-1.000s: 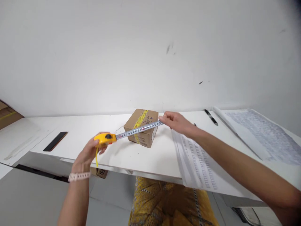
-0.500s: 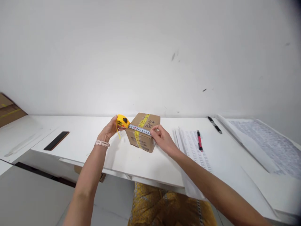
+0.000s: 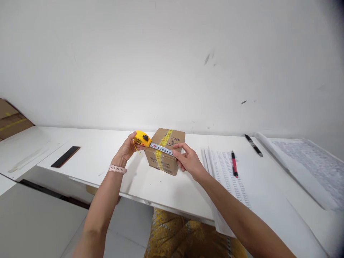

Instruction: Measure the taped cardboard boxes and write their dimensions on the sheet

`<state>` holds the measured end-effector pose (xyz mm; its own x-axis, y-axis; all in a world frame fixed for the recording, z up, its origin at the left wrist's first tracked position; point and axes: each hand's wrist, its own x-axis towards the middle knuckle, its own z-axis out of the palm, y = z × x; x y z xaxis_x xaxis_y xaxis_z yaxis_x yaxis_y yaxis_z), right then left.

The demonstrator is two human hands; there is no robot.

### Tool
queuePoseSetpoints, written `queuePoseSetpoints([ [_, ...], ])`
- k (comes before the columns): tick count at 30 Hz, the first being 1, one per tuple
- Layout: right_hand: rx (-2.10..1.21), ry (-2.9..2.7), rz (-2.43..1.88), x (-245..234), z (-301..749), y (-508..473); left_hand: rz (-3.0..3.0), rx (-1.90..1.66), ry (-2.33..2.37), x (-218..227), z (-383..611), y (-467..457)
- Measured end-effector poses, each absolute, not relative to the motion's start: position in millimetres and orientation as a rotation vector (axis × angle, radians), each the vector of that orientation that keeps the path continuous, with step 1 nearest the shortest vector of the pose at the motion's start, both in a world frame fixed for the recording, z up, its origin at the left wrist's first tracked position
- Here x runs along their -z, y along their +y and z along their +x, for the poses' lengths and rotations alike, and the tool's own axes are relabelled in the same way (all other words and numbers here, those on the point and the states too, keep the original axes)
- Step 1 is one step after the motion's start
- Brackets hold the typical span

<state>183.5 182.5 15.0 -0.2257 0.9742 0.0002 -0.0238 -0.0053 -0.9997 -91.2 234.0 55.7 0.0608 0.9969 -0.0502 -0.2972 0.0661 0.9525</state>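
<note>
A yellow tape measure point(image 3: 143, 138) is gripped by its case in my left hand point(image 3: 127, 148), at the upper left edge of a small cardboard box point(image 3: 162, 161). Its white blade point(image 3: 162, 149) is drawn out along the box's near top edge, numbers facing up. My right hand point(image 3: 189, 161) pinches the blade's end between thumb and index finger at the box's right corner. Yellow tape and black handwriting mark the box, which sits tilted to my view on the white table point(image 3: 182, 193). The blade's very tip is hidden by the fingers.
Printed sheets point(image 3: 225, 179) lie right of the box with a red and black pen point(image 3: 234, 163) on them. A black pen point(image 3: 254, 145) and a plastic-covered stack point(image 3: 306, 165) are farther right. On the left lie a dark flat strip point(image 3: 66, 156) and a larger carton point(image 3: 13, 122).
The tape case has shifted slightly right towards my right hand, and less blade shows between them. My right index finger has lifted a little. The view has turned slightly.
</note>
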Motion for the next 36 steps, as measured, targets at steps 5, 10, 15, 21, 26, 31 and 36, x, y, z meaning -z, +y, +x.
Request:
queuePoseSetpoints([
  [5,-1.409,-1.375,-1.072,-17,187,183,0.952,-1.265,1.026,-63,-109,231],
  [10,-1.459,-1.457,-1.074,-25,193,197,0.957,-1.186,1.103,-66,-124,223],
  [15,-1.53,-1.419,-1.072,-28,197,207,1.034,-1.111,1.105,-64,-127,216],
  [21,-1.498,-1.367,-1.03,-23,194,201,1.003,-1.11,1.084,-59,-125,220],
  [26,-1.484,-1.375,-1.031,-25,192,199,1.021,-1.073,1.034,-62,-121,221],
  [31,-1.47,-1.393,-1.032,-24,191,201,1.01,-1.097,1.064,-62,-117,220],
  [36,-1.264,-1.633,-1.092,-38,205,193,1.264,-1.141,1.019,-80,-108,179],
])
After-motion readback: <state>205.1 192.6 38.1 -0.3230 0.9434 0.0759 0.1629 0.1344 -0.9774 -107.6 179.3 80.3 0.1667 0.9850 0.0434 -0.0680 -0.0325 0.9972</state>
